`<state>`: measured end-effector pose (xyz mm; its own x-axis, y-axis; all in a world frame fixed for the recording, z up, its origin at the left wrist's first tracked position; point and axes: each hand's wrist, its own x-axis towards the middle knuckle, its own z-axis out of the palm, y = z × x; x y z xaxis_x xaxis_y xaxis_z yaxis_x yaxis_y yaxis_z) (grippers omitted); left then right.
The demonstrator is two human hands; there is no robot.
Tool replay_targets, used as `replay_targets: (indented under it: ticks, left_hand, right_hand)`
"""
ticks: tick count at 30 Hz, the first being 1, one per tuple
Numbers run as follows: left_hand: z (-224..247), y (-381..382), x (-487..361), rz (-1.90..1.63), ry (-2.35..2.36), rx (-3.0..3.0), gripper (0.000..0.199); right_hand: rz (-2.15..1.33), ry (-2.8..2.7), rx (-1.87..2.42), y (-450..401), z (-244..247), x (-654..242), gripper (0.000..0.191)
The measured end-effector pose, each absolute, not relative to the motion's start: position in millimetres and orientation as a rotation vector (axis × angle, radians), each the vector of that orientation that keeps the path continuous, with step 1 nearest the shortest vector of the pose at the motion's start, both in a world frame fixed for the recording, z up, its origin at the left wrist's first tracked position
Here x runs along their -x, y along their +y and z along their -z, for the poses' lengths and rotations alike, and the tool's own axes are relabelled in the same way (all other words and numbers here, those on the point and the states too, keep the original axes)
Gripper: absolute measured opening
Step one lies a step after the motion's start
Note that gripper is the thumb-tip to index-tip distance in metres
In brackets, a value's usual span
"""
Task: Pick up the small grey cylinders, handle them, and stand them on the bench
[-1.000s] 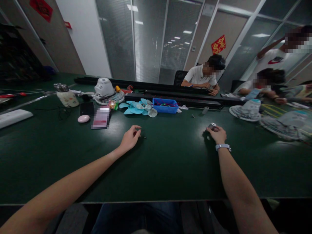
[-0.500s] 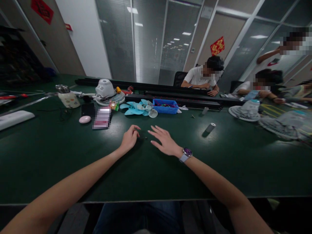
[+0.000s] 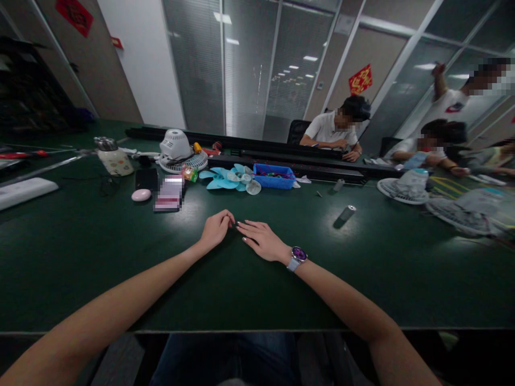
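Observation:
My left hand (image 3: 216, 229) rests on the dark green table (image 3: 169, 300), its fingers curled together near the middle; what they hold, if anything, is too small to make out. Just to the right lies my right hand (image 3: 263, 239), palm down with the fingers spread and nothing in it. A watch (image 3: 299, 254) is on the right wrist. The fingertips of both hands almost meet over a tiny dark spot on the table. Beyond the hands are light-blue fan blades (image 3: 227, 178) and a blue tray (image 3: 274, 177) with small parts.
At the left are a pink oval object (image 3: 141, 195), a phone (image 3: 169, 193), a patterned bottle (image 3: 114, 158) and a white fan part (image 3: 176, 145). A small metal cylinder (image 3: 348, 210) stands at the right. Across the table sits a person (image 3: 330, 128).
My right hand has moved left, closer to my left hand. The fingers of my left hand have drawn together. The small dark object between them is now mostly hidden. A person at the back has raised an arm.

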<state>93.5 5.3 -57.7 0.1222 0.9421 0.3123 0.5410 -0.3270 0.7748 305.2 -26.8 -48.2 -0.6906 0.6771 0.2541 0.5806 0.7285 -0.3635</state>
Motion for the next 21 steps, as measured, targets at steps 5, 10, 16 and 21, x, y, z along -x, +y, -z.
replay_targets:
  ticks: [5, 10, 16, 21]
  left_hand:
    - [57.1, 5.2, -93.6, -1.086, 1.451, -1.956, 0.026]
    - [58.2, 6.3, -91.9, -1.075, 1.447, -1.966, 0.027]
    - [57.6, 5.8, -92.2, -1.040, 1.438, -1.953, 0.027]
    - [53.7, 4.0, -94.5, -1.020, 1.454, -1.954, 0.028]
  right_hand:
    - [-0.277, -2.442, 1.010, -24.1, 50.1, -303.0, 0.032]
    - [-0.060, -2.310, 1.059, -21.6, 37.7, -325.6, 0.033]
    - [0.414, -1.769, 1.462, 8.2, 18.4, -445.3, 0.032]
    - [0.567, -1.270, 1.757, 17.4, 25.1, -549.4, 0.032]
